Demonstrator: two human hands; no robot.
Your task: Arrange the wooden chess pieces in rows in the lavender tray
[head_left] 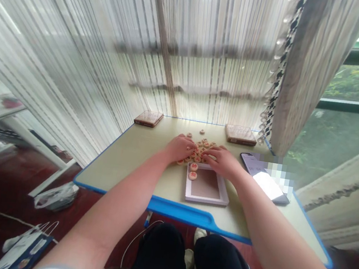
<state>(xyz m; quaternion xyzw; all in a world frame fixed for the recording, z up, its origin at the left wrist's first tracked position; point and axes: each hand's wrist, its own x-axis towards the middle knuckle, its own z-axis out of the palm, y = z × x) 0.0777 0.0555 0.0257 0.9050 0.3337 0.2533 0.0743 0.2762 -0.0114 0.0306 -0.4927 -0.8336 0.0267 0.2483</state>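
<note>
A pile of round wooden Chinese chess pieces [198,159] with red characters lies mid-table, between my hands. My left hand [180,148] reaches into it from the left, its fingers stretched over the pieces and fingertips touching them. From the right, my right hand [220,160] rests at the pile with fingers apart and slightly curved, fingertips on pieces. Just in front is a shallow light-coloured box [206,199]. Two pieces lie in its far left corner, an upper piece [194,167] and a lower piece [192,176], red characters facing up.
Flat brown boxes stand at the back, a left box [148,118] and a right box [240,135]. A phone [248,162] lies on the right beside a bright white object [268,186]. The table has a blue edge [181,211]. Striped curtains [210,66] hang behind it.
</note>
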